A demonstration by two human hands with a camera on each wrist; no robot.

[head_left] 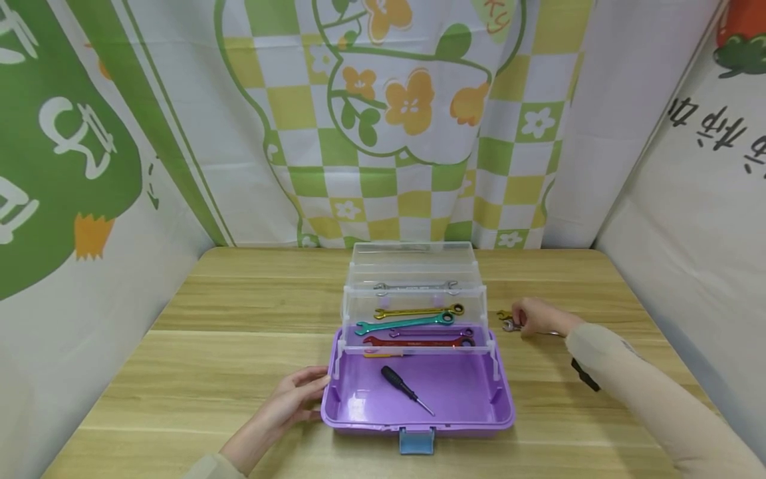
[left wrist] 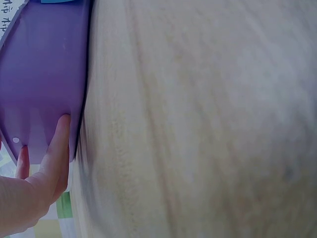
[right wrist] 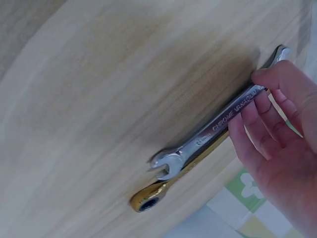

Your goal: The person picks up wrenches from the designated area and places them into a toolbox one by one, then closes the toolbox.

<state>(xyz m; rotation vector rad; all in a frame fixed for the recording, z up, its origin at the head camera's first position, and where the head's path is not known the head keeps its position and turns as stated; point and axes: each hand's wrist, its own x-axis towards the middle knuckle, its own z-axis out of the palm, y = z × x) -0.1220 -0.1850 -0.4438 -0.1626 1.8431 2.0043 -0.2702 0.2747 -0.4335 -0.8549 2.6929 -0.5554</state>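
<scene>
My right hand pinches a silver open-ended wrench between thumb and fingers, at the table's right side. Against it lies a gold ratchet wrench, partly hidden behind the silver one. A purple toolbox stands opened in the middle, its clear tiered trays raised at the back. My left hand rests with extended fingers against the toolbox's left wall. On the toolbox floor lies a black-handled screwdriver. Within the trays are a red wrench, a teal wrench and several others.
A blue latch hangs at the toolbox's front. Beside the right forearm is a small black object. The wooden table meets printed curtains at the back and pale cloth walls on both sides.
</scene>
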